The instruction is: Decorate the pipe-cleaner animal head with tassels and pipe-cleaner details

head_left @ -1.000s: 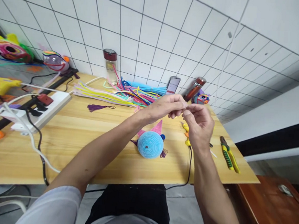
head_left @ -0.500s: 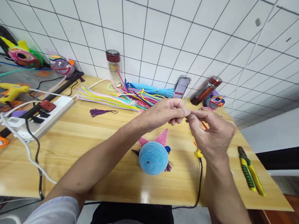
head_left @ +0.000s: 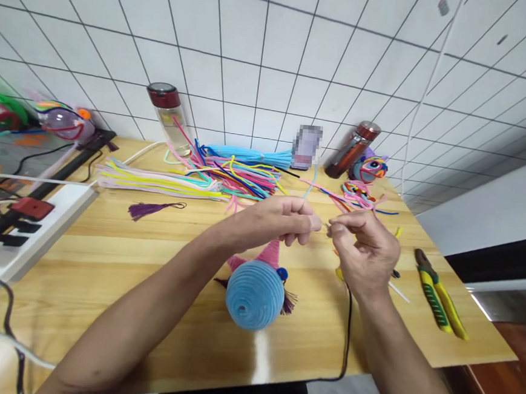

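My left hand (head_left: 288, 220) and my right hand (head_left: 368, 248) are raised over the table, fingertips pinched and a small gap apart. Something tiny and thin shows at the right fingertips, too small to name; whatever the left fingertips hold is hidden. Below my left hand sits a ball wound in blue pipe cleaner (head_left: 255, 296), with pink pointed pieces (head_left: 268, 255), a small dark-blue round piece (head_left: 282, 275) and a purple tassel (head_left: 289, 303) at its right side. Under my right hand, mostly covered, is a yellow tool (head_left: 339, 273) with a black cord.
Pliers (head_left: 440, 296) lie at the right. Colourful pipe cleaners (head_left: 242, 174) spread along the back, near a glass bottle (head_left: 171, 117), a phone (head_left: 306, 147) and a red-brown flask (head_left: 353, 149). A loose purple tassel (head_left: 150, 210) and a white power strip (head_left: 46, 228) are at left.
My fingertips, touching before, have come slightly apart. The camera view has shifted, so the ball appears lower and further left.
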{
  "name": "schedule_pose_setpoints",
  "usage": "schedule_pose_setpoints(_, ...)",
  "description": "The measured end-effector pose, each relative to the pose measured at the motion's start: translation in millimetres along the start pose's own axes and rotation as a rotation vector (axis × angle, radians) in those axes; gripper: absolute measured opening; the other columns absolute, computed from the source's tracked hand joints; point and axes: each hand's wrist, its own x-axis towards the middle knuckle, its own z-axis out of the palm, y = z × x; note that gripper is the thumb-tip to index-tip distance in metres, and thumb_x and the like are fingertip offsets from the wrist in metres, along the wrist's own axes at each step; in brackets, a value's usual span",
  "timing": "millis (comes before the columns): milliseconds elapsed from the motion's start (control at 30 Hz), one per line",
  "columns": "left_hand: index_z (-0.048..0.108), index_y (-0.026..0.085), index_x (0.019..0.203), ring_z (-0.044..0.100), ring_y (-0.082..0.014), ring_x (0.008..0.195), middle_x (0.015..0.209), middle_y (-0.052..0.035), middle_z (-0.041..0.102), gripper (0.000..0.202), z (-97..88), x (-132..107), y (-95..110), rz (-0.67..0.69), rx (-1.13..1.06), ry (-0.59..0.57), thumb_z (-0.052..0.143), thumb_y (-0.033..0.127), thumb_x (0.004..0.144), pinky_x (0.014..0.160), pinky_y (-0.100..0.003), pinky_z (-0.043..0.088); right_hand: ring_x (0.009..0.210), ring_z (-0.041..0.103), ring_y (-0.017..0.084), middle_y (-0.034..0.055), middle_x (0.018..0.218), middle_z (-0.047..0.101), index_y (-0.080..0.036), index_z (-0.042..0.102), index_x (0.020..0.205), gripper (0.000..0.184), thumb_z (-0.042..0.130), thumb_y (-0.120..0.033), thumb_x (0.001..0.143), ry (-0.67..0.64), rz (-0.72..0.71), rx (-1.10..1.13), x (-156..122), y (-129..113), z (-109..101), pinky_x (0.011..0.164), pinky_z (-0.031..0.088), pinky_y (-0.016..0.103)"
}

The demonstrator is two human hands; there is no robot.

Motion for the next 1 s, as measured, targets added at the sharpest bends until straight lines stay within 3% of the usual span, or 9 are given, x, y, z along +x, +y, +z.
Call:
schedule_pose_setpoints(67, 0.069, 0.017, 0.092, 0.055, -0.0109, 0.065, 0.079, -0.0013, 0.069, 0.025, -9.0, -0.5, 0.8, -0.003, 0.008, 0.063, 0.075, 0.041, 0.089, 0.061, -0.025, 0.043, 0.065, 0.068, 0.018, -0.0013, 0.075, 0.072, -0.025, 0.07, 0.082, 0.014, 0.066, -0.015, 0.091, -0.044, 0.047, 0.013, -4.7, 11.0, -7.5, 0.065, 0.052, 0.033)
schedule_pose_setpoints(167, 0.07, 0.018, 0.098, 0.055, -0.0105, 0.062, 0.08, -0.0011, 0.071, 0.02, -31.4, 2.4, -5.4, -0.013, 0.029, 0.233, 0.074, 0.031, 0.084, 0.056, -0.023, 0.041, 0.062, 0.065, 0.017, -0.0014, 0.07, 0.068, -0.024, 0.067, 0.079, 0.017, 0.062, -0.015, 0.093, -0.154, 0.005, 0.012, -10.0, 25.8, -14.8, 0.062, 0.05, 0.031)
schedule_pose_setpoints(267, 0.069, 0.019, 0.088, 0.052, -0.0109, 0.055, 0.073, -0.0007, 0.068, 0.015, -57.8, 8.2, -19.0, -0.069, 0.022, 0.365, 0.073, 0.026, 0.075, 0.046, -0.023, 0.038, 0.056, 0.06, 0.015, -0.0021, 0.065, 0.062, -0.024, 0.062, 0.076, 0.022, 0.056, -0.014, 0.094, -0.246, -0.053, 0.021, -16.1, 37.6, -15.1, 0.056, 0.046, 0.03)
schedule_pose_setpoints(400, 0.067, 0.02, 0.073, 0.049, -0.0125, 0.049, 0.061, -0.0003, 0.059, 0.008, -82.7, 14.1, -36.7, -0.161, 0.007, 0.425, 0.07, 0.026, 0.069, 0.04, -0.025, 0.039, 0.059, 0.064, 0.016, -0.0019, 0.069, 0.065, -0.025, 0.064, 0.085, 0.021, 0.054, -0.008, 0.091, -0.308, -0.075, 0.04, -27.6, 44.9, -10.0, 0.057, 0.05, 0.03)
schedule_pose_setpoints(500, 0.066, 0.021, 0.065, 0.044, -0.0125, 0.048, 0.053, 0.0004, 0.052, 0.006, -90.3, 16.3, -44.0, -0.235, 0.023, 0.435, 0.068, 0.025, 0.068, 0.043, -0.026, 0.04, 0.063, 0.068, 0.017, -0.0013, 0.073, 0.069, -0.025, 0.064, 0.091, 0.027, 0.055, 0.0, 0.086, -0.351, -0.101, 0.023, -34.9, 43.9, -6.9, 0.06, 0.053, 0.03)
schedule_pose_setpoints(633, 0.061, 0.021, 0.057, 0.035, -0.0099, 0.047, 0.049, 0.0016, 0.043, 0.012, -93.8, 18.0, -48.7, -0.322, -0.005, 0.422, 0.066, 0.025, 0.067, 0.045, -0.024, 0.034, 0.059, 0.06, 0.015, -0.0023, 0.068, 0.064, -0.024, 0.057, 0.084, 0.028, 0.051, 0.003, 0.086, -0.439, -0.124, 0.014, -39.6, 41.7, -7.2, 0.058, 0.048, 0.03)
schedule_pose_setpoints(800, 0.065, 0.02, 0.062, 0.027, -0.0073, 0.048, 0.049, 0.0041, 0.038, 0.011, -98.3, 17.5, -57.0, -0.383, -0.063, 0.447, 0.067, 0.025, 0.072, 0.045, -0.02, 0.025, 0.058, 0.055, 0.015, -0.0024, 0.067, 0.06, -0.024, 0.057, 0.087, 0.028, 0.048, 0.002, 0.086, -0.48, -0.08, -0.023, -42.5, 40.6, -10.1, 0.057, 0.044, 0.03)
schedule_pose_setpoints(1000, 0.066, 0.02, 0.067, 0.027, -0.007, 0.043, 0.047, 0.0069, 0.036, 0.015, -105.2, 16.2, -70.7, -0.371, -0.05, 0.489, 0.074, 0.032, 0.071, 0.041, -0.019, 0.034, 0.059, 0.059, 0.012, -0.0045, 0.068, 0.062, -0.021, 0.062, 0.106, 0.033, 0.045, 0.002, 0.089, -0.468, -0.077, -0.07, -42.1, 35.8, -8.2, 0.058, 0.047, 0.026)
